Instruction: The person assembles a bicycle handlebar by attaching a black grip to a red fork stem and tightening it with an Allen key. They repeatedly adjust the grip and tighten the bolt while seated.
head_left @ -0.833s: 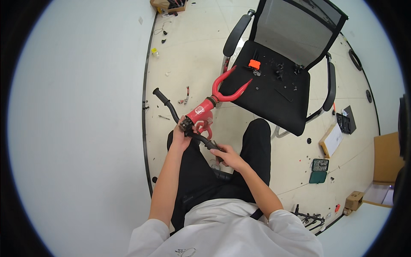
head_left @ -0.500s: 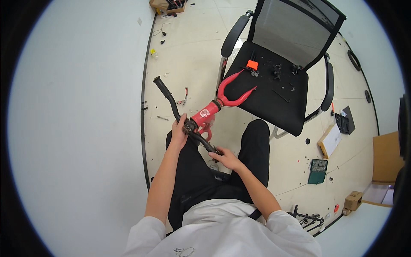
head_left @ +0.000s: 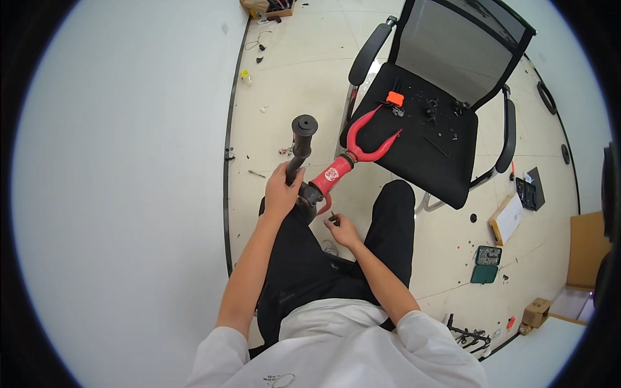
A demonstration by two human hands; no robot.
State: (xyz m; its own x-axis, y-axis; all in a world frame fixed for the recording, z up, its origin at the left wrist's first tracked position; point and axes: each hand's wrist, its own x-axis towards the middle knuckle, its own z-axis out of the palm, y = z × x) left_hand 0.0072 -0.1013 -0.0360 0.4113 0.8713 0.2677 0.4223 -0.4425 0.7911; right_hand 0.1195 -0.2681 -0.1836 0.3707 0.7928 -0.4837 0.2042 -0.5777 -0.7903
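A black handlebar (head_left: 299, 152) is joined to a red frame piece with a fork (head_left: 370, 155), whose prongs reach over the edge of the black chair seat (head_left: 414, 165). One rubber grip points up toward me. My left hand (head_left: 283, 192) is closed around the bar just above the clamp (head_left: 312, 193). Close to the red frame's lower loop (head_left: 326, 204), my right hand (head_left: 344, 231) pinches a small dark piece (head_left: 334, 218), its thin tip showing; its exact kind is unclear. The bar's other end is hidden below the clamp.
On the chair lie an orange item (head_left: 395, 99), a hex key (head_left: 436, 147) and several small black parts. At right on the floor are an opened green case (head_left: 485, 265), a white-topped board (head_left: 506, 218) and a cardboard box (head_left: 536, 312). A white wall (head_left: 129, 194) rises at left.
The handlebar has turned, so its left grip points up toward me. My right hand has let go of the bar's other side and now holds a small dark piece. The view shifted slightly.
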